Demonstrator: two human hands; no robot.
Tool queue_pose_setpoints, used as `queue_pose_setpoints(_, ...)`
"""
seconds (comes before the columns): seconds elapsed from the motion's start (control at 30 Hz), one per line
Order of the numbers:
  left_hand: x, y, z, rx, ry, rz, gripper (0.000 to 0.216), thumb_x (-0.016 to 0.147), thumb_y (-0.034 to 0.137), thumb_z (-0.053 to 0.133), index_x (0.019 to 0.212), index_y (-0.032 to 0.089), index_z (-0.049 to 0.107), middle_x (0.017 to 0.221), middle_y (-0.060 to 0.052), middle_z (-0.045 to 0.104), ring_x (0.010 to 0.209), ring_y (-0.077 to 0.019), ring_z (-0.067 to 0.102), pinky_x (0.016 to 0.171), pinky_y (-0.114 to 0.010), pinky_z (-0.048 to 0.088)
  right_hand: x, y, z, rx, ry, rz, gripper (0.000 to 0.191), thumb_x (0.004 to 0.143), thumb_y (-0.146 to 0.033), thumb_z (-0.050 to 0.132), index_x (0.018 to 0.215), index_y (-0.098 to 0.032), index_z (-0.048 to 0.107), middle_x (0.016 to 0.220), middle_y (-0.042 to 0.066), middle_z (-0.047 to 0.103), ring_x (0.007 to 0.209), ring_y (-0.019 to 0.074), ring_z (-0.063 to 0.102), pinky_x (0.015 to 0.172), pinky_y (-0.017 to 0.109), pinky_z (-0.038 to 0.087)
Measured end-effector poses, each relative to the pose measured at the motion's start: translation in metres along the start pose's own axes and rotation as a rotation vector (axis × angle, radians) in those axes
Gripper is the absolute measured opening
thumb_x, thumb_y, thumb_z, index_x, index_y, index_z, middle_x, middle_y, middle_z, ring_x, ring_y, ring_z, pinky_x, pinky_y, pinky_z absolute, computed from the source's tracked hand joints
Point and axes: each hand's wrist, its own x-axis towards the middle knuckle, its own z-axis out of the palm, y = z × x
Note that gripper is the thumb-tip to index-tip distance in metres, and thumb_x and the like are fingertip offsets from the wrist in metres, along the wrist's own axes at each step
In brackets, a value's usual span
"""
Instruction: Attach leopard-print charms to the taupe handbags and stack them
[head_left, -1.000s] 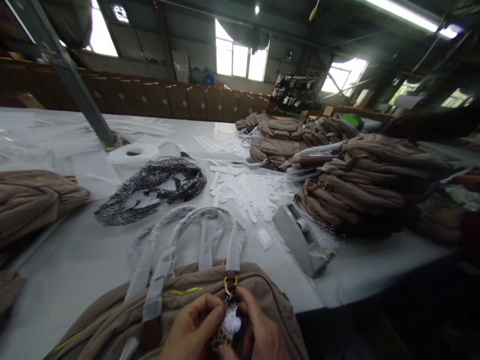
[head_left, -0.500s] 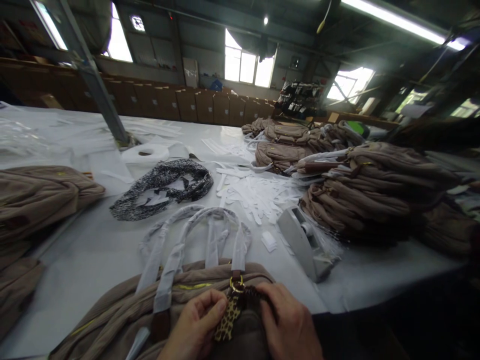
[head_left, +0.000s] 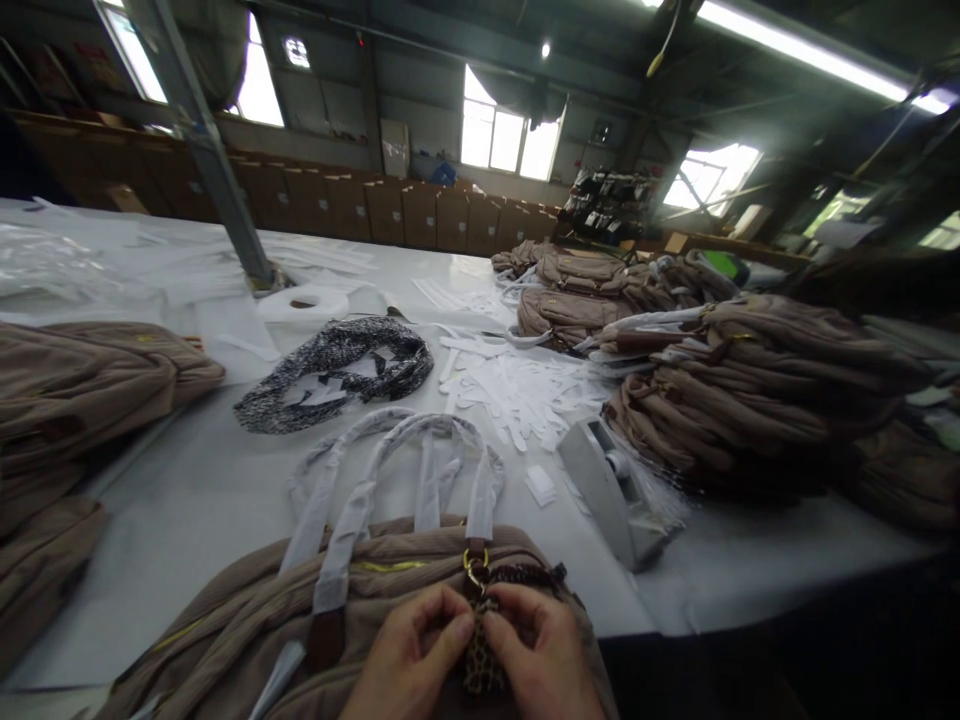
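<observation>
A brown corduroy handbag (head_left: 255, 610) lies in front of me, its two handles (head_left: 352, 500) wrapped in white film. From a gold ring (head_left: 475, 566) at the right handle's base hangs a leopard-print charm (head_left: 482, 662). My left hand (head_left: 420, 645) pinches the charm's upper left edge between thumb and fingers. My right hand (head_left: 541, 640) pinches the same charm from the right, thumb against forefinger. A dark beaded or braided strand (head_left: 525, 573) extends right from the ring, above my right hand.
Beyond the bag lie a speckled black-and-white bundle (head_left: 337, 372) and loose white strips (head_left: 517, 390). A grey tape dispenser (head_left: 611, 495) stands right of centre. Brown bags are piled at the right (head_left: 742, 400) and left (head_left: 97, 385). A metal post (head_left: 217, 170) rises at the back left.
My right hand has moved left from the dark strand onto the charm. Both hands are now close together, and the charm hangs straighter. The view has shifted slightly.
</observation>
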Motion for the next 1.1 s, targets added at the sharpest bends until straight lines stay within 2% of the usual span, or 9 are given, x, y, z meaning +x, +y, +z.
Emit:
queue_pose_setpoints(0.17, 0.000, 0.021, -0.011, 0.341, 0.057, 0.034, 0.025, 0.081, 0.037, 0.051, 0.068, 0.017, 0.058, 0.065, 0.000, 0.055, 0.066, -0.0167, 0.050, 0.061, -0.025, 0.037, 0.000, -0.001, -0.009, -0.025, -0.040, -0.001, 0.027, 0.070, -0.029, 0.064, 0.091, -0.014, 0.073, 0.085, 0.009, 0.074, 0.079, 0.0242, 0.068, 0.071, 0.030, 0.055)
queue_pose_setpoints(0.33, 0.004, 0.022, -0.014, 0.469, 0.028, 0.067, 0.021, 0.080, 0.029, 0.049, 0.066, 0.016, 0.059, 0.059, 0.002, 0.053, 0.059, -0.0143, 0.046, 0.055, -0.023, 0.031, 0.000, 0.006, -0.006, 0.003, -0.018, -0.038, 0.027, 0.070, -0.032, 0.066, 0.090, -0.015, 0.074, 0.084, 0.009, 0.074, 0.077, 0.0238, 0.069, 0.071, 0.029, 0.055)
queue_pose_setpoints(0.57, 0.007, 0.026, -0.014, 0.547, -0.016, 0.143, 0.020, 0.082, 0.022, 0.046, 0.067, 0.017, 0.057, 0.061, 0.002, 0.057, 0.060, -0.0134, 0.050, 0.055, -0.022, 0.030, 0.000, 0.013, -0.003, 0.037, 0.021, -0.038, 0.033, 0.066, -0.038, 0.070, 0.088, -0.013, 0.072, 0.076, 0.010, 0.073, 0.070, 0.0239, 0.069, 0.063, 0.028, 0.055)
queue_pose_setpoints(0.73, 0.010, 0.034, -0.012, 0.559, -0.044, 0.195, 0.020, 0.081, 0.017, 0.046, 0.064, 0.018, 0.057, 0.060, 0.004, 0.057, 0.059, -0.0120, 0.051, 0.054, -0.021, 0.028, 0.000, 0.018, -0.001, 0.060, 0.038, -0.041, 0.048, 0.064, -0.040, 0.071, 0.104, -0.015, 0.062, 0.068, 0.006, 0.072, 0.067, 0.0235, 0.069, 0.062, 0.029, 0.055)
queue_pose_setpoints(0.83, 0.011, 0.036, -0.009, 0.518, -0.080, 0.213, 0.019, 0.081, 0.015, 0.046, 0.068, 0.019, 0.059, 0.066, 0.004, 0.063, 0.063, -0.0127, 0.055, 0.058, -0.020, 0.032, 0.000, 0.018, -0.002, 0.057, 0.034, -0.052, 0.053, 0.063, -0.041, 0.072, 0.108, -0.016, 0.058, 0.068, 0.006, 0.072, 0.068, 0.0239, 0.069, 0.063, 0.029, 0.055)
queue_pose_setpoints(0.93, 0.011, 0.032, -0.005, 0.508, -0.055, 0.215, 0.019, 0.082, 0.014, 0.045, 0.073, 0.020, 0.061, 0.072, 0.002, 0.066, 0.068, -0.0140, 0.058, 0.062, -0.021, 0.034, 0.002, 0.015, -0.006, 0.068, 0.000, -0.012, 0.053, 0.066, -0.049, 0.069, 0.105, -0.014, 0.060, 0.068, 0.007, 0.072, 0.067, 0.0240, 0.069, 0.064, 0.031, 0.055)
queue_pose_setpoints(1.03, 0.011, 0.028, -0.002, 0.525, -0.021, 0.234, 0.019, 0.083, 0.014, 0.045, 0.074, 0.020, 0.060, 0.074, 0.001, 0.066, 0.070, -0.0151, 0.058, 0.063, -0.022, 0.034, 0.006, 0.011, -0.012, 0.164, -0.090, 0.083, 0.052, 0.071, -0.059, 0.061, 0.096, -0.014, 0.064, 0.080, 0.010, 0.072, 0.074, 0.0249, 0.068, 0.061, 0.032, 0.056)
queue_pose_setpoints(1.1, 0.010, 0.025, 0.000, 0.534, -0.008, 0.250, 0.018, 0.083, 0.013, 0.045, 0.073, 0.020, 0.058, 0.074, 0.000, 0.066, 0.070, -0.0157, 0.057, 0.062, -0.022, 0.034, 0.008, 0.010, -0.014, 0.249, -0.151, 0.135, 0.048, 0.069, -0.059, 0.063, 0.090, -0.016, 0.066, 0.081, 0.009, 0.071, 0.075, 0.0249, 0.068, 0.058, 0.031, 0.056)
